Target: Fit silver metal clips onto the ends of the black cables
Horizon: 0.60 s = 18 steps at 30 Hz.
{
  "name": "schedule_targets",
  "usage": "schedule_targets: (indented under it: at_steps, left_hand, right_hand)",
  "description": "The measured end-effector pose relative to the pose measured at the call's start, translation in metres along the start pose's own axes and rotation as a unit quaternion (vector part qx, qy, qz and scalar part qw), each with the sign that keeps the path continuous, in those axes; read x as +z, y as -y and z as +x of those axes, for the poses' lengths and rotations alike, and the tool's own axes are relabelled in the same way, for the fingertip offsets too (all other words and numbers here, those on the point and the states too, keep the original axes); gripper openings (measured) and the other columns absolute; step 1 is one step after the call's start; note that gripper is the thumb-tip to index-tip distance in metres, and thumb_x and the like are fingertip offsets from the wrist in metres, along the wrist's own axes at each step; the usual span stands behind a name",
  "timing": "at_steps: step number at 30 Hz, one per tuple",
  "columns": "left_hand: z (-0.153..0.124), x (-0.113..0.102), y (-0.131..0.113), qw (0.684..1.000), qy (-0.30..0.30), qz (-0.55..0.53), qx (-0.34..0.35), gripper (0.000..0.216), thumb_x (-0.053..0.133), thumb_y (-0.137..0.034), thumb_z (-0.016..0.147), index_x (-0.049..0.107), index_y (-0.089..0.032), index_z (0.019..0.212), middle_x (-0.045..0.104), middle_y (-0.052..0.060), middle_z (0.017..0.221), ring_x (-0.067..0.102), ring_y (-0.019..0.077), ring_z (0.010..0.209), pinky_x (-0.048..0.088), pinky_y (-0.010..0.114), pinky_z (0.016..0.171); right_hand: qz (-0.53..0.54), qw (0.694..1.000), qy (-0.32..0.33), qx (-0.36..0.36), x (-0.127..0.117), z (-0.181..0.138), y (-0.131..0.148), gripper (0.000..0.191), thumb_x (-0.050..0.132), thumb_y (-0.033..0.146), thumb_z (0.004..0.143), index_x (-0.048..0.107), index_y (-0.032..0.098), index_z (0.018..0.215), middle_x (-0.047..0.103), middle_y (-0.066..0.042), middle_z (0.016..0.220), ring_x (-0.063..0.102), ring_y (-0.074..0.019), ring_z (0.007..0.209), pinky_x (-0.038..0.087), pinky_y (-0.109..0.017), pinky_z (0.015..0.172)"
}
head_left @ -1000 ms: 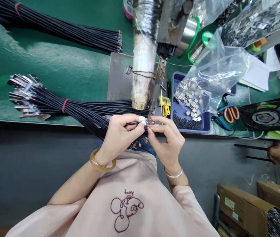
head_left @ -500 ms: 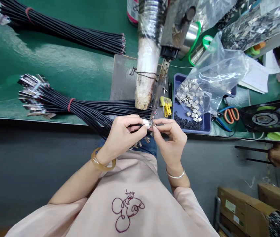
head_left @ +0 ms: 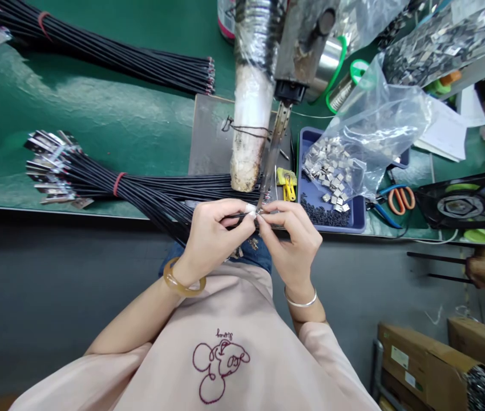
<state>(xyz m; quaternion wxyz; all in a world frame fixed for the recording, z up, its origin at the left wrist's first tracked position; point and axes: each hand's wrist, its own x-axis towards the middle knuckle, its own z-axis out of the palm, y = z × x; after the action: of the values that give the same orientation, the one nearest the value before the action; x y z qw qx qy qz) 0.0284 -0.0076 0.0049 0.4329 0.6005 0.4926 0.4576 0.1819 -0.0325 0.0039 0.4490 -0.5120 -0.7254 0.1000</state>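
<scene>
My left hand (head_left: 210,237) is closed in a pinch on the end of a thin black cable (head_left: 236,217), its fingertip wrapped in white tape. My right hand (head_left: 291,240) pinches a small metal clip (head_left: 263,213) against that cable end. Both hands meet at the table's front edge, right under the tip of a fixed soldering iron (head_left: 274,148) that slopes down from a holder above. A banded bundle of black cables (head_left: 140,191) with metal ends lies to the left and runs under my left hand.
A blue tray (head_left: 354,214) holds loose metal clips and small black pieces under a clear plastic bag (head_left: 379,125). Orange-handled scissors (head_left: 400,197), a black fan (head_left: 465,200), a second cable bundle (head_left: 118,54) at the back and cardboard boxes (head_left: 422,354) on the floor surround me.
The hands stay pinched together at the iron's tip; they shifted slightly, and the view swayed a little right and back.
</scene>
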Motion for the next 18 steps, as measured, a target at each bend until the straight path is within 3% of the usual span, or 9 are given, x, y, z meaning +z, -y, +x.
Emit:
schedule_targets:
  at_steps: [7,14,18]
  left_hand:
    - [-0.0023,-0.0006,-0.0007,0.999,0.027,0.007,-0.017,0.013,0.06,-0.012,0.076,0.066,-0.013,0.065,0.044,-0.006,0.054,0.029,0.0047,0.05,0.026,0.017,0.045]
    - [0.0005,0.0003,-0.0053,1.0,0.012,0.002,-0.02,0.013,0.06,-0.015,0.076,0.064,-0.014,0.063,0.038,-0.006,0.053,0.024,0.0057,0.051,0.023,0.019,0.044]
    - [-0.0025,-0.0009,-0.0047,1.0,0.021,0.005,-0.016,0.013,0.059,-0.013,0.076,0.066,-0.014,0.066,0.041,-0.006,0.054,0.025,0.0053,0.05,0.022,0.019,0.044]
  right_hand:
    - [-0.008,0.999,0.032,-0.027,-0.0014,-0.0038,-0.0032,0.013,0.064,0.011,0.093,0.062,0.023,0.088,0.076,-0.003,0.099,0.072,-0.0135,0.089,0.059,-0.027,0.076]
    - [-0.016,0.999,0.022,-0.024,-0.0011,-0.0002,-0.0026,0.012,0.063,0.014,0.094,0.062,0.024,0.087,0.076,-0.003,0.099,0.073,-0.0143,0.089,0.059,-0.028,0.077]
    - [-0.014,0.998,0.036,-0.044,-0.0031,-0.0021,-0.0012,0.014,0.062,0.011,0.093,0.06,0.023,0.087,0.075,-0.004,0.098,0.072,-0.0136,0.089,0.058,-0.026,0.077]
